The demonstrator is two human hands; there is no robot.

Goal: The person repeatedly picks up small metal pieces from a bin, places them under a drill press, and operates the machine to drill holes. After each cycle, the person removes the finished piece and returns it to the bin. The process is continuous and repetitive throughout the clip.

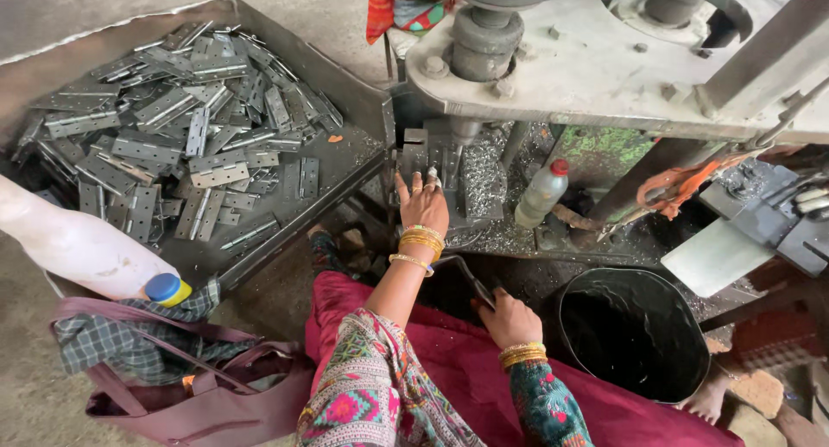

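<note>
While the left hand [422,207] reaches far into the drill press [553,58], its fingers lie fairly flat and pressed onto a hinge plate [429,181] seated on the fixture just below the spindle [465,129]; whether they pinch it or only press on it, cannot tell. Right hand [511,319] is closed around a dark metal lever handle [471,278] near the lap.

Main risk: fingertips sit just beside the drill line, so a pull on the lever before the hand clears could catch them. Bangles [421,240] on that wrist hang near the machine and could snag. Metal swarf [484,183] heaped right of the fixture is sharp; bare skin brushing it could get cut. If the plate is not seated flat, it could spin or kick out under the bit.

Tray [350,84] of loose hinges [173,127] sits far left, well apart from both hands. Black bucket [635,330] stands near right, plastic bottle [541,194] right of the swarf; a knock could tip the bottle into the work area.
</note>
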